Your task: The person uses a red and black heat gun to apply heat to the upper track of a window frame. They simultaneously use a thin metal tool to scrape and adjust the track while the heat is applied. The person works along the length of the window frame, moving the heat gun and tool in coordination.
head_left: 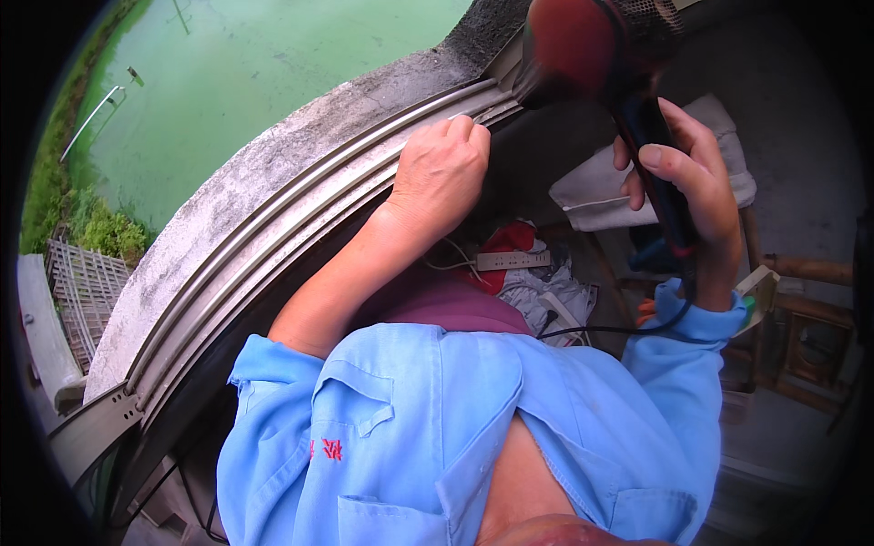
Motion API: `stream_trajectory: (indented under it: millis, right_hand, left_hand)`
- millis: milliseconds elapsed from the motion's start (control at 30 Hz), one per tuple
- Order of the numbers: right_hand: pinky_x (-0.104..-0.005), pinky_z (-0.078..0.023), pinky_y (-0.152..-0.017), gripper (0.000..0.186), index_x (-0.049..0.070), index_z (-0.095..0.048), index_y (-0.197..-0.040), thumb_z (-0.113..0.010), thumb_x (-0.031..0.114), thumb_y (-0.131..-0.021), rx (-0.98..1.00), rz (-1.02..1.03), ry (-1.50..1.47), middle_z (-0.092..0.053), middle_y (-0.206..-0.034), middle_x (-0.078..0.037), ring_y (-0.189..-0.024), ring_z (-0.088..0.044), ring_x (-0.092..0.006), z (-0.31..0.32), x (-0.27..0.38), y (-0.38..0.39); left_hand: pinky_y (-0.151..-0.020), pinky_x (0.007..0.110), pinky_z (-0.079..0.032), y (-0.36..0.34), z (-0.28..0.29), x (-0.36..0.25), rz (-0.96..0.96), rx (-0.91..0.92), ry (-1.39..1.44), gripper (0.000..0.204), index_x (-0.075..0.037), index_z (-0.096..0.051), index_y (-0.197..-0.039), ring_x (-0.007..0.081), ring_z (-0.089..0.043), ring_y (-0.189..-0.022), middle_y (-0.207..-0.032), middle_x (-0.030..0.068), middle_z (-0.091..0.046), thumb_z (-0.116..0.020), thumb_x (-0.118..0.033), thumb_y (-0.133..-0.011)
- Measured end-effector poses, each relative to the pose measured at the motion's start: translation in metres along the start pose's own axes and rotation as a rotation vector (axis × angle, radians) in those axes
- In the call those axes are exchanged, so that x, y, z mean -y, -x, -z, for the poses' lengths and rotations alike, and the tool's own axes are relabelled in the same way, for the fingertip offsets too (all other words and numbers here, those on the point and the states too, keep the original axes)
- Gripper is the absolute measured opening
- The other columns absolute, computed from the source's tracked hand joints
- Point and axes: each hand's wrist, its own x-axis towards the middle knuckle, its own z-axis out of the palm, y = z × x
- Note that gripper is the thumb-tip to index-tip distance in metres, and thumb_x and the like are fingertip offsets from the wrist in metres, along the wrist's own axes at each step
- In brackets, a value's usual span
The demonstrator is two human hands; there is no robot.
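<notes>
In my right hand [699, 173] is a hair dryer [575, 53] with a dark red body and a black handle. My thumb and fingers wrap its handle, and the nozzle points left toward the window frame. From the handle's lower end a black cord [628, 329] runs down past my sleeve. My left hand [442, 166] is closed in a fist on the grooved metal window track [300, 205], close to the nozzle. Its fingertips are turned away, so whatever they may hold is hidden.
Outside the track runs a rough concrete ledge [214, 173], with green water [291, 55] beyond. Below my arms lie a white power strip [514, 261] and crumpled bags [546, 296]. A pale cushion [601, 182] and a wooden chair [810, 268] stand at right.
</notes>
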Motion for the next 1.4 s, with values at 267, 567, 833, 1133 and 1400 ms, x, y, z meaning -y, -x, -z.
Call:
stream_trajectory:
  millis: [267, 567, 833, 1133, 1400]
  right_hand:
    - [-0.0242, -0.047, -0.054, 0.039, -0.008, -0.052, -0.107, -0.059, 0.018, -0.08, -0.007, 0.025, -0.005, -0.06, -0.082, -0.011, -0.056, -0.057, -0.0133, 0.006, -0.002, 0.013]
    - [-0.0243, -0.048, -0.059, 0.049, -0.01, -0.05, -0.111, -0.058, 0.024, -0.077, -0.095, 0.072, -0.035, -0.059, -0.083, -0.013, -0.056, -0.057, -0.0134, 0.005, -0.002, 0.034]
    - [-0.0245, -0.048, -0.06, 0.052, -0.01, -0.049, -0.112, -0.058, 0.026, -0.076, -0.162, 0.074, -0.074, -0.059, -0.084, -0.013, -0.056, -0.056, -0.0128, 0.007, -0.013, 0.052]
    - [-0.0244, -0.049, -0.06, 0.049, -0.009, -0.05, -0.109, -0.058, 0.027, -0.077, -0.135, 0.091, -0.08, -0.058, -0.084, -0.013, -0.056, -0.057, -0.0126, 0.014, -0.02, 0.044]
    - [-0.0237, -0.049, -0.059, 0.05, -0.01, -0.05, -0.109, -0.058, 0.027, -0.077, -0.121, 0.123, -0.105, -0.058, -0.084, -0.013, -0.055, -0.057, -0.0124, 0.01, -0.019, 0.04]
  left_hand:
    - [-0.068, 0.036, -0.047, -0.013, -0.022, -0.01, -0.035, 0.038, -0.105, 0.006, -0.006, -0.054, -0.077, 0.0244, -0.057, -0.079, -0.079, 0.0087, -0.055, -0.054, -0.01, -0.072]
    - [-0.065, 0.039, -0.047, -0.012, -0.034, -0.005, -0.012, -0.203, 0.253, 0.005, -0.005, -0.055, -0.084, 0.0292, -0.058, -0.076, -0.08, 0.0106, -0.055, -0.057, -0.004, -0.08]
    - [-0.065, 0.039, -0.048, -0.018, -0.014, 0.004, 0.112, -0.156, 0.269, 0.002, -0.006, -0.058, -0.087, 0.0308, -0.059, -0.074, -0.08, 0.0105, -0.058, -0.057, -0.006, -0.086]
    - [-0.072, 0.04, -0.049, -0.04, -0.028, 0.019, 0.091, -0.013, 0.086, 0.019, -0.007, -0.068, -0.088, 0.0284, -0.062, -0.081, -0.081, 0.009, -0.063, -0.057, -0.023, -0.088]
    - [-0.071, 0.038, -0.047, -0.046, -0.018, 0.03, -0.032, 0.184, -0.133, 0.023, -0.009, -0.064, -0.071, 0.0265, -0.06, -0.079, -0.078, 0.0073, -0.061, -0.056, -0.024, -0.086]
